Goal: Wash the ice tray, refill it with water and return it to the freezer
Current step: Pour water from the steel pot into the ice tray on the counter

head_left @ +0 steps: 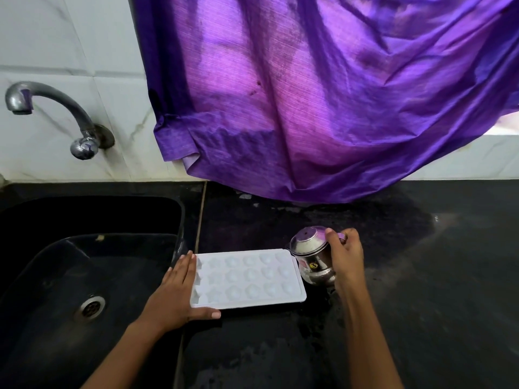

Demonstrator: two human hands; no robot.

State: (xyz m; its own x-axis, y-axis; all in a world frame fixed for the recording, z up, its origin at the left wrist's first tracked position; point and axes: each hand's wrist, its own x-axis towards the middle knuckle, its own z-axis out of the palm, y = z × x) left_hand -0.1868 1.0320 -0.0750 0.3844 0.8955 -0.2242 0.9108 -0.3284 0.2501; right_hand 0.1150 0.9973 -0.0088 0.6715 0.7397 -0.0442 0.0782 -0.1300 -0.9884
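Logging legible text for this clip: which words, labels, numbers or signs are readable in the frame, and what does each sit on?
"3": on a small round yellow sticker on the steel jug gripped by the right hand.
No other text shows: none on the ice tray, the tap or the purple curtain.

The ice tray is white matt plastic. At its three o'clock, the jug is polished, mirror-bright steel. The counter is glossy black speckled stone. At ten o'clock the tap is dull, tarnished metal, and at twelve the curtain is purple woven cloth with a faint sheen.
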